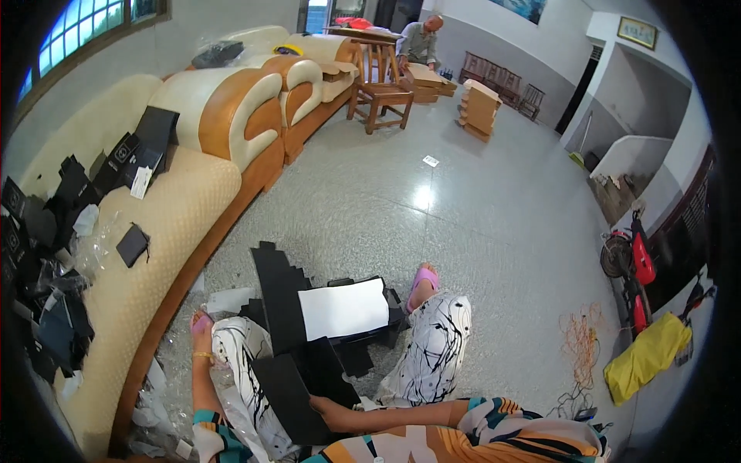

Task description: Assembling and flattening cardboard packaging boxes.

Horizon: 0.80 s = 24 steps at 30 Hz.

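Note:
My right hand [330,415] is closed on the edge of a black cardboard piece [289,393], tilted over my lap. Between my legs, a stack of flat black cardboard pieces [279,301] with notched edges lies on the floor. A white sheet [343,309] rests on top of part of it. Down beside my left leg reaches my left hand [201,339], a yellow band at its wrist, close to a pink slipper [202,319]. Its fingers cannot be made out. A second pink slipper [421,279] is on my right foot.
On the cream sofa [193,185] lie black boxes [154,139], plastic wrap and a small black pouch [133,245]. Plastic scraps litter the floor by the sofa. Far off, a person [421,42] handles brown cardboard near a wooden chair [384,92]. Tangled orange cord [583,339] and a red scooter [639,262] are right.

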Each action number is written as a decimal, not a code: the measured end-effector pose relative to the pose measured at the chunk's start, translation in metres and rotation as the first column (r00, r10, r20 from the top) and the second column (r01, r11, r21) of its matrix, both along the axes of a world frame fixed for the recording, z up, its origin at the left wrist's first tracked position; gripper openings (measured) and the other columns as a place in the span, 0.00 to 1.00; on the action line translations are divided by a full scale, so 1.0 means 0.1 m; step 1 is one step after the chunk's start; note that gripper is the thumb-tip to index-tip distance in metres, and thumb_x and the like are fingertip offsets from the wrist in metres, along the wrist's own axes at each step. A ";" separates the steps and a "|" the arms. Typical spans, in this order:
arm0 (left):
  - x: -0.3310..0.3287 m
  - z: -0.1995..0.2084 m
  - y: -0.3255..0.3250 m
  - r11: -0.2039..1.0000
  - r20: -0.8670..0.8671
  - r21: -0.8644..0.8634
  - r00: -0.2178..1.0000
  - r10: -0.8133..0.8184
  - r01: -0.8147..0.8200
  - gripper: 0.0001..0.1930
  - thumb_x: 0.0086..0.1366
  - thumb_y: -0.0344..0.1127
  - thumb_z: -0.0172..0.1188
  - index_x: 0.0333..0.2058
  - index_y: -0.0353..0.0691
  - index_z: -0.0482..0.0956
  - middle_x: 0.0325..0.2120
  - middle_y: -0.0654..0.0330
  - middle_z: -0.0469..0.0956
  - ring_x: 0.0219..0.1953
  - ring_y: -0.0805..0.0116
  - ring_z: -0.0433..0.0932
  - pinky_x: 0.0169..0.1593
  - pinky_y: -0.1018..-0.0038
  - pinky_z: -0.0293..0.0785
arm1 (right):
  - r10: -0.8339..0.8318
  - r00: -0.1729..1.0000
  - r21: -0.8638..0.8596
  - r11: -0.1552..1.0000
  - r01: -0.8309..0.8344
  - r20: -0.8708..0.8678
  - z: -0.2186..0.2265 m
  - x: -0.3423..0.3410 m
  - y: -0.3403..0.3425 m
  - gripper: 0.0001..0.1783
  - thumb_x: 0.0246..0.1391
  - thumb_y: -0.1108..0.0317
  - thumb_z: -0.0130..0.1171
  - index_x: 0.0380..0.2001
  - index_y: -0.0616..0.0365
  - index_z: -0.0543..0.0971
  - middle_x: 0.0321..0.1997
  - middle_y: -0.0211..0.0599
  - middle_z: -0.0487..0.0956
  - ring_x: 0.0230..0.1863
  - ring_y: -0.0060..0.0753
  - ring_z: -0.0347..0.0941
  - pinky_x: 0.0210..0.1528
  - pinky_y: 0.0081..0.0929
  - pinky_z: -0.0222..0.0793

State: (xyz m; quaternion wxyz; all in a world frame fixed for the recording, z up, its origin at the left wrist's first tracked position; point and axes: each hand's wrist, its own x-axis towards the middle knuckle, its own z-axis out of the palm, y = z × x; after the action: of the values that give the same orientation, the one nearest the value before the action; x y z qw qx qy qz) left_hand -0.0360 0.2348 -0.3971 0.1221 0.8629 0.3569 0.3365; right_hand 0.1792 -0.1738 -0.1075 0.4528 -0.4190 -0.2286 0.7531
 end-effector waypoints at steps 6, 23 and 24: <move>0.69 1.15 -0.51 0.937 -0.060 -0.338 0.992 -0.113 0.087 0.16 0.66 0.41 0.39 0.37 0.36 0.73 0.32 0.52 0.74 0.36 0.55 0.73 0.48 0.66 0.67 | -0.105 0.914 0.325 0.945 -0.031 0.391 -0.54 -0.01 0.02 0.36 0.53 0.70 0.53 0.60 0.67 0.50 0.54 0.54 0.68 0.53 0.35 0.66 0.53 0.27 0.61; 0.25 1.53 -0.71 0.628 0.453 -0.742 0.867 0.210 0.236 0.12 0.61 0.35 0.50 0.37 0.32 0.76 0.28 0.59 0.78 0.30 0.75 0.73 0.33 0.77 0.67 | 0.036 0.622 0.297 0.856 -0.423 0.782 -0.18 -0.16 0.03 0.34 0.54 0.64 0.49 0.58 0.73 0.51 0.47 0.66 0.68 0.47 0.53 0.69 0.47 0.35 0.65; 0.26 1.53 -0.71 0.629 0.506 -0.723 0.839 0.200 0.286 0.13 0.62 0.35 0.50 0.38 0.32 0.76 0.29 0.60 0.78 0.31 0.75 0.74 0.36 0.77 0.68 | 0.038 0.625 0.294 0.858 -0.420 0.780 -0.20 -0.17 0.03 0.34 0.54 0.64 0.49 0.58 0.73 0.51 0.47 0.66 0.68 0.47 0.53 0.69 0.47 0.35 0.65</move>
State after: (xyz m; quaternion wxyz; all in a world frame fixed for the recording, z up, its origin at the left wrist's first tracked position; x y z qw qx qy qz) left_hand -0.0099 0.1637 -0.2437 0.5851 0.6006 0.3944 0.3759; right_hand 0.1624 -0.1705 -0.1280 0.2979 -0.5409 -0.6154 0.4899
